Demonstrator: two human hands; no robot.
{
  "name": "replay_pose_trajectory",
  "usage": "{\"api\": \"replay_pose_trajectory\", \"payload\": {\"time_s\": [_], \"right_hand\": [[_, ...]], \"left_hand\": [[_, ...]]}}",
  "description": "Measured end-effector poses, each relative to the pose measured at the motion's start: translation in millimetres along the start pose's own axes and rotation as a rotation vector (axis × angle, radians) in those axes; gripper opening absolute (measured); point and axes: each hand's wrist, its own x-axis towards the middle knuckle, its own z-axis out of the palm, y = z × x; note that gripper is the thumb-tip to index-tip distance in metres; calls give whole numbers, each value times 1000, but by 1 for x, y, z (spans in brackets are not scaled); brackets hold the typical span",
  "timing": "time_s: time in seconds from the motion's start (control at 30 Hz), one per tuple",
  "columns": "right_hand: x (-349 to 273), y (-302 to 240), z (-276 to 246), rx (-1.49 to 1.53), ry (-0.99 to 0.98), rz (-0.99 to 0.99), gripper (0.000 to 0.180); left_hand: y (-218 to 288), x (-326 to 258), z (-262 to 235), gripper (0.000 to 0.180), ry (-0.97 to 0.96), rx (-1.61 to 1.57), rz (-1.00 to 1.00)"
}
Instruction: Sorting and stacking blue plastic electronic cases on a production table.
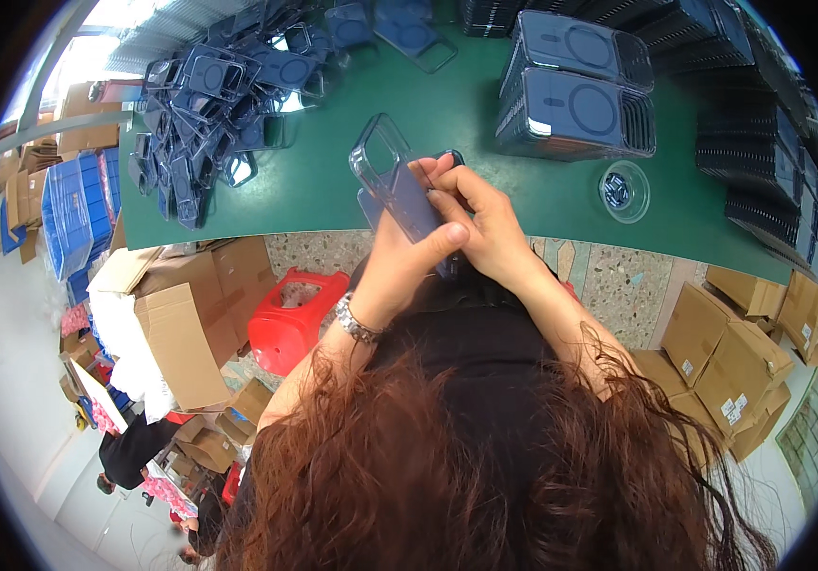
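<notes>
A translucent blue phone case (399, 190) with a large camera cutout is held at the table's near edge. My left hand (409, 257) grips it from below, its thumb along the lower side. My right hand (480, 214) is closed at the case's right edge, thumb and fingers pinched together; whatever small part they may hold is hidden. Part of another dark case-like edge shows behind the right fingers. To the right, a small round clear dish (624, 191) holds several small dark-blue pieces.
A loose heap of phone cases (228, 105) covers the table's left side. Neat stacks of cases (575, 114) stand right of centre, with more rows (761, 152) at the far right. A red stool (295, 324) and cardboard boxes (181, 324) are on the floor left; more boxes (728, 366) right.
</notes>
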Motion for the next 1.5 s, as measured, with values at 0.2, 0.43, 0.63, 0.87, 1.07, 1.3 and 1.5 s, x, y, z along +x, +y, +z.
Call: {"api": "replay_pose_trajectory", "payload": {"time_s": [0.2,0.43,0.63,0.87,1.07,1.3,1.5], "right_hand": [[2,55,-34,-39,184,82,30],[5,74,-46,-341,200,28,37],[-3,82,-47,-345,191,120,35],[-13,114,-106,-549,451,183,32],[-31,152,-188,-1118,661,146,26],[-26,146,-126,-863,481,292,27],[-24,141,-95,-727,394,219,25]], "left_hand": [[15,15,-40,94,138,1464,193],[-30,32,-63,90,63,1827,219],[-32,32,-60,85,14,1853,230],[-31,30,-68,95,20,1879,177],[-8,30,-68,109,-72,1855,88],[45,93,-123,69,-46,1501,354],[77,249,-189,50,-339,2034,713]]}}
